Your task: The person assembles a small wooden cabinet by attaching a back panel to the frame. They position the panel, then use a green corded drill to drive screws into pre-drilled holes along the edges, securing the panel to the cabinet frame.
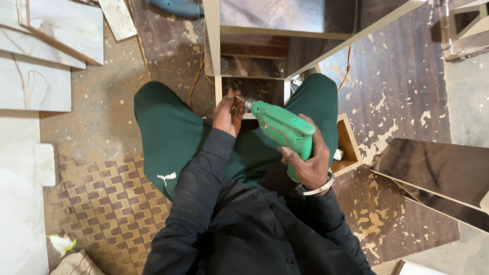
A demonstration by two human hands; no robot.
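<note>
We sit on the woven mat point(109, 203) with the drill point(282, 130) between our knees, the open cabinet frame point(254, 56) just ahead (boards point(46, 56) lie far left), a panel point(438, 173) to our right.

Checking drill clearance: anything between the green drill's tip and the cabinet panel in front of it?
Yes. The left hand sits right at the chuck of the green plastic power drill, its fingers between the tip and the pale-edged wooden cabinet panel. The right hand grips the drill's handle. Nothing else visible blocks the way.
</note>
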